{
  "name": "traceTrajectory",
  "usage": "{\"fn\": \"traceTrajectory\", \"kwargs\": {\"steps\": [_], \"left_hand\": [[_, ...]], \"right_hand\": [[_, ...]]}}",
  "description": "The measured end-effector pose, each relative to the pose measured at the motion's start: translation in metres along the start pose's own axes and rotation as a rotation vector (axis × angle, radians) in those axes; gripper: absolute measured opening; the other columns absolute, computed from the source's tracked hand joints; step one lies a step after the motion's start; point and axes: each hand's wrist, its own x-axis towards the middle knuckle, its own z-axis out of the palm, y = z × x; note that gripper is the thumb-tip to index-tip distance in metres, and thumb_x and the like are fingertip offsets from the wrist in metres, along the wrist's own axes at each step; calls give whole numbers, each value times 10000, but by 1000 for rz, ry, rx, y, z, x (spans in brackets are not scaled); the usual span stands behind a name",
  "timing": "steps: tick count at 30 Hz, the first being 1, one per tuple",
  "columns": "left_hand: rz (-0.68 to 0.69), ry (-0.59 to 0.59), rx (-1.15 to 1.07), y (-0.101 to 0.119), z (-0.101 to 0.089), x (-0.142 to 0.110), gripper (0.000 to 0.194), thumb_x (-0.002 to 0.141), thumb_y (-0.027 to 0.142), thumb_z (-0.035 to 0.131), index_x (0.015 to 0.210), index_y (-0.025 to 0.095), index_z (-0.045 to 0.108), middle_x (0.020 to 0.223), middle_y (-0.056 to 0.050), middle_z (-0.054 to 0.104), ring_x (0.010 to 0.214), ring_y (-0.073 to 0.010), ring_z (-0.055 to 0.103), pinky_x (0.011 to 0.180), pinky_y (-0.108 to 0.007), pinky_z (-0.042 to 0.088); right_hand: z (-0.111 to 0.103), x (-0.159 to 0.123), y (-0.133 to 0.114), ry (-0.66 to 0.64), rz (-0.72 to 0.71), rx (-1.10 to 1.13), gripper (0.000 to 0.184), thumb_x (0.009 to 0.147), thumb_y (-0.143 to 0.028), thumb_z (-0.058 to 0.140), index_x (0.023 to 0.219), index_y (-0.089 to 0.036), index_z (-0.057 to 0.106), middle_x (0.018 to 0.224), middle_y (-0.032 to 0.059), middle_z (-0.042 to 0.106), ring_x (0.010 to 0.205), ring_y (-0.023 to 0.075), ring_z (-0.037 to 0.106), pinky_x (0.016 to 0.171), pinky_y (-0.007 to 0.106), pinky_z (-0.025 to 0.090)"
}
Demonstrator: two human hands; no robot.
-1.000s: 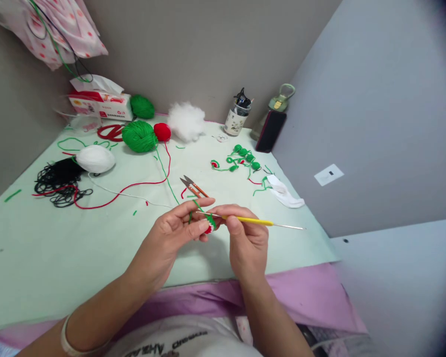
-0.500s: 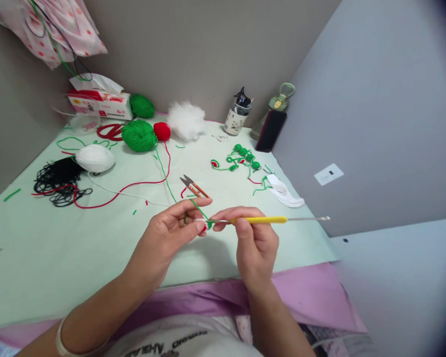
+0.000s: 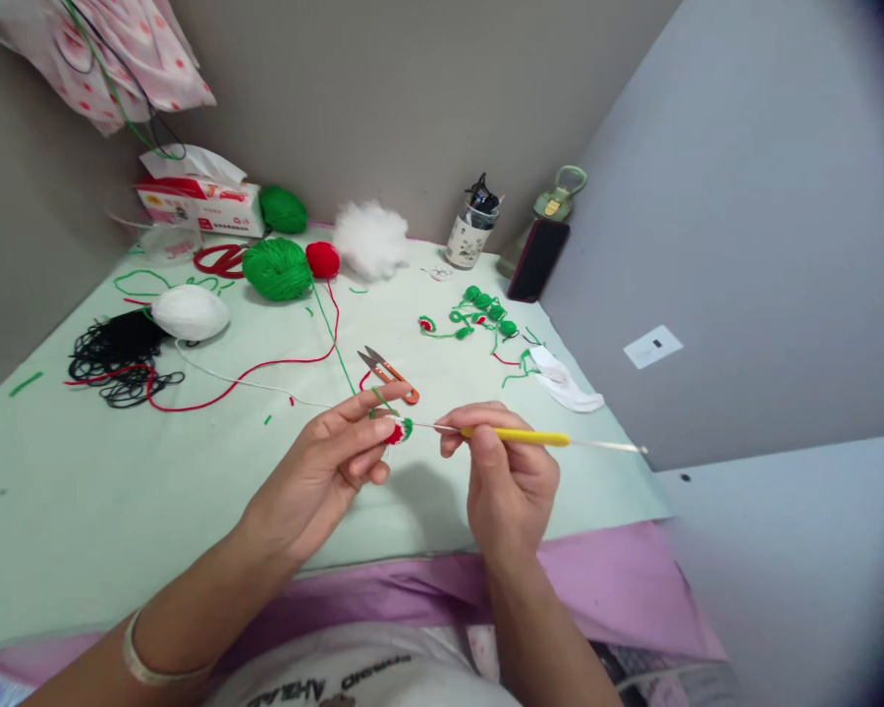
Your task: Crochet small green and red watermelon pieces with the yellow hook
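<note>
Between thumb and fingers, my left hand pinches a small red, white and green crochet piece. Green yarn passes over its raised index finger and runs back to a large green yarn ball. My right hand grips the yellow handle of a crochet hook like a pen. The hook's thin metal shaft points left and its tip meets the green edge of the piece. A second metal end sticks out to the right. Orange thread snips lie just beyond my left fingers.
A red yarn ball, white stuffing, a white yarn ball and black yarn lie at the back and left. Small green crochet pieces, a phone and a jar stand at right. A tissue box sits far left.
My right hand has shifted slightly right, away from my left hand, and more of the hook's shaft shows between them. My left hand has turned, exposing more of the crochet piece's red face.
</note>
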Motion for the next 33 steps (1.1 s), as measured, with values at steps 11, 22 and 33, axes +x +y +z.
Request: {"fn": "traceTrajectory", "kwargs": {"steps": [11,22,33], "left_hand": [[111,15,120,-8,5,0,435,782,230,752,1211,255,683,782,20,607,663,-83,509,668,-203,476],[153,33,261,-3,-1,1,376,805,243,737,1176,292,699,891,8,639,857,-117,544,803,-209,421],[165,40,336,1,-2,-1,298,802,252,722,1100,273,728,831,11,566,676,-86,485,652,-214,410]], "right_hand": [[1,-6,2,-118,-230,-332,321,887,-102,594,1114,-303,701,1031,60,699,933,202,654,775,367,551],[5,7,3,-72,92,131,156,924,-213,585,930,-235,739,902,47,700,818,171,631,687,319,506],[0,5,3,-71,218,242,212,986,-268,484,915,-203,672,885,38,696,703,132,642,669,295,521]]}}
